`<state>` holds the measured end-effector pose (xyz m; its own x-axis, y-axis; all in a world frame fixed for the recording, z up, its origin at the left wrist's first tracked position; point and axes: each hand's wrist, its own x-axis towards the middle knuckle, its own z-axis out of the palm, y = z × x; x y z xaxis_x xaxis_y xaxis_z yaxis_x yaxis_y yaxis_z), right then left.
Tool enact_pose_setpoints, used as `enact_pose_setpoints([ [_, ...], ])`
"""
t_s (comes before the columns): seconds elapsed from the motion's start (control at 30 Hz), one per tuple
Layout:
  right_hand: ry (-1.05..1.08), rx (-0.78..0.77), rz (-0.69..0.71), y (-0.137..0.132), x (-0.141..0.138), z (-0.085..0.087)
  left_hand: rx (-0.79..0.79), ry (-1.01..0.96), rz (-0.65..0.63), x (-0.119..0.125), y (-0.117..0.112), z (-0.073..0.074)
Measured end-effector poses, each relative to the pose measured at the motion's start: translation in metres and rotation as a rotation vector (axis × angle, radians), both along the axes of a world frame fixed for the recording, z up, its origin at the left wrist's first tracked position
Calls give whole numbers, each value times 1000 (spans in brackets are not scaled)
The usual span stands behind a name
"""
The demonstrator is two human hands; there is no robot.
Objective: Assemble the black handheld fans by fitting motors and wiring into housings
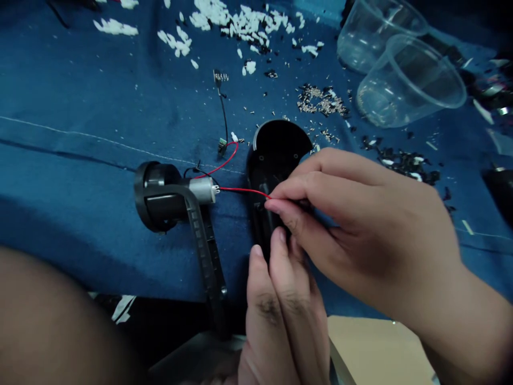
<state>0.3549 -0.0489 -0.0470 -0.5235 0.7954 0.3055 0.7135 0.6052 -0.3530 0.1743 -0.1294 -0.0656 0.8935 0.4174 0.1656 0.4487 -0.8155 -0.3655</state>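
Observation:
My right hand (368, 230) is closed, its thumb and forefinger pinching the end of a red wire (242, 190). That wire runs from a small silver motor (202, 190) seated in a round black plastic housing (158, 195). From the housing a black ribbed handle frame (202, 240) extends down toward the table edge. My left hand (284, 315) is wrapped round the lower part of a hollow black plastic shell (280, 139), with its fingertips on the near side. Beyond the motor, a small circuit board (222, 146) lies on the cloth, joined by thin wires.
Blue cloth (80, 214) covers the table. White plastic bits (240, 24) and small screws (320, 100) lie scattered at the back. Two clear plastic cups (409, 80) stand or tip at the back right. A cardboard piece (377, 347) shows below the table edge.

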Motion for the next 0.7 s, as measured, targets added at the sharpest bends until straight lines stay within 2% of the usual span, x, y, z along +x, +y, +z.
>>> enact_pose_setpoints([
  [0.13, 103, -70, 44, 2, 1, -1, 34, -15, 23, 2, 0, -1],
  [0.33, 155, -101, 35, 3, 1, 1, 253, 201, -44, 7, 9, 13],
  [0.5, 164, -133, -38, 3, 1, 5, 274, 286, -68, 9, 13, 21],
  [0.7, 154, -130, -13, 7, 6, 7, 250, 327, -53, 8, 8, 17],
])
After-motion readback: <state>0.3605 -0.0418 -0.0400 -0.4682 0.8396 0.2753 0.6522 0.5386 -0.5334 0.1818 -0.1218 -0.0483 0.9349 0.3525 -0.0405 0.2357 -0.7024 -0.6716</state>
